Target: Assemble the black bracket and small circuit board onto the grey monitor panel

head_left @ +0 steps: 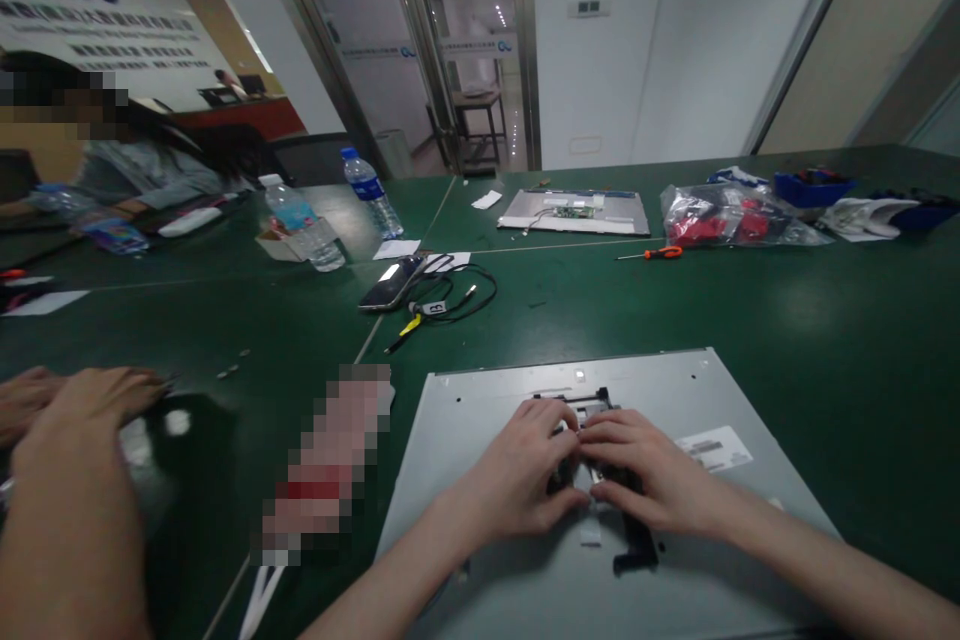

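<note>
A flat grey metal panel (480,410) lies on the green table in front of me, with a white label (716,448) on its right part. Both hands meet over the middle of it, at a black plastic bracket (636,542) fixed to its face. My left hand (529,465) has its fingers and thumb curled round a dark part there. From the right, my right hand (652,470) bends its fingers in against the same spot, fingertips touching or nearly touching those of the left. Whatever small part sits between the fingertips is mostly hidden.
Left of the panel lies a blurred-out lanyard badge (322,460); beyond it are another person's hands (97,400). Further back: a phone (391,282), black cable (480,280), orange screwdriver (660,253), second panel with a circuit board (574,212), plastic bag (735,215), bottles (371,192).
</note>
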`<state>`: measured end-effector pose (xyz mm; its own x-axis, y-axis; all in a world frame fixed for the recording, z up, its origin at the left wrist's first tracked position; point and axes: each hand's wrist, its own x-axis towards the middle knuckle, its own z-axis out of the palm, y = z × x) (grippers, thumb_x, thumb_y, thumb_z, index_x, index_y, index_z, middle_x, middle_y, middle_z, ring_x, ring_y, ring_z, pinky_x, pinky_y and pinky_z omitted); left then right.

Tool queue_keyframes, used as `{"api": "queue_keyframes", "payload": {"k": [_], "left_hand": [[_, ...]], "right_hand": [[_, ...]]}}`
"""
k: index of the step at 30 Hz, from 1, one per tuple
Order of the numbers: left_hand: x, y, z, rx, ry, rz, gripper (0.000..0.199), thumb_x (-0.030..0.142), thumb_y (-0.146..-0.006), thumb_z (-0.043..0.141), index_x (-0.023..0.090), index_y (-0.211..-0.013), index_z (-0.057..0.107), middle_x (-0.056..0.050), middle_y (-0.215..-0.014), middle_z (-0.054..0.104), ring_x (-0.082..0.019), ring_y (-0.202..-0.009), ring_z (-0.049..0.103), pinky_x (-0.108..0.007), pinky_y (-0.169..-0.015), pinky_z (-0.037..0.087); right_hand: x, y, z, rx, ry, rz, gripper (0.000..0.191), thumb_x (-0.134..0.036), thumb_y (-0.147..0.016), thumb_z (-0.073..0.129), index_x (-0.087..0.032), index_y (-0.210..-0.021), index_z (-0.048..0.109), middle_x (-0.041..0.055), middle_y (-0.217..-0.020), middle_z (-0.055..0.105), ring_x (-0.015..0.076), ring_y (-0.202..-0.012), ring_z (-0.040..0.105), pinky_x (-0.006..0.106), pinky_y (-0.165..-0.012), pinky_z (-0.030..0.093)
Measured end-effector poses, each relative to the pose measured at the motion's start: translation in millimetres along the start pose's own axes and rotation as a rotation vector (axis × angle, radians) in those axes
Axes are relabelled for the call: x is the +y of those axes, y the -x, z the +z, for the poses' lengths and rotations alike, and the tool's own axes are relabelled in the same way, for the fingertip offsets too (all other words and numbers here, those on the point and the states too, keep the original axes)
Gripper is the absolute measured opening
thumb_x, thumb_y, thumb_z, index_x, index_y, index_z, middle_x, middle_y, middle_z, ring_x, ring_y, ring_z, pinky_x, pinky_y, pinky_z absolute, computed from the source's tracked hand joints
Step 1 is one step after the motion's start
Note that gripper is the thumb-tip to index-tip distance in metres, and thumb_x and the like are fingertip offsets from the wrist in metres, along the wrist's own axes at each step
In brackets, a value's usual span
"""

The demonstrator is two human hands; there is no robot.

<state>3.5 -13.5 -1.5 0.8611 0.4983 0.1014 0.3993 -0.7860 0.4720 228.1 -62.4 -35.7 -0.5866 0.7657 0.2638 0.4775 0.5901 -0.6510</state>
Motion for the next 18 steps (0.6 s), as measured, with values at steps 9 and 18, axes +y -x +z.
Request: {"api": "queue_keyframes", "payload": {"k": [9,18], "left_hand": [[-0.9,-0.2,-0.7,-0.002,-0.009,0.018,0.044,0.029,-0.076,0.081,0.020,-0.113,0.059,-0.010,-0.120,0.058,-0.031,-0.112,0.052,-0.049,-0.101,0.042],[-1.1,-0.9,-3.1,-0.017,-0.030,0.013,0.045,0.031,-0.075,0.080,0.021,-0.113,0.058,-0.009,-0.119,0.058,-0.030,-0.111,0.053,-0.048,-0.100,0.042]], "right_hand": [[0.8,1.9,4.2,0.024,0.023,-0.001,0.038,-0.018,-0.090,0.062,-0.021,-0.127,0.061,0.0092,-0.130,0.065,0.0268,-0.125,0.053,0.049,-0.108,0.043],[2.1,2.6,9.0,0.056,0.006,0.030,0.048,-0.016,-0.084,0.066,-0.021,-0.131,0.055,0.0116,-0.132,0.061,0.0284,-0.123,0.053,0.051,-0.106,0.044]]}}
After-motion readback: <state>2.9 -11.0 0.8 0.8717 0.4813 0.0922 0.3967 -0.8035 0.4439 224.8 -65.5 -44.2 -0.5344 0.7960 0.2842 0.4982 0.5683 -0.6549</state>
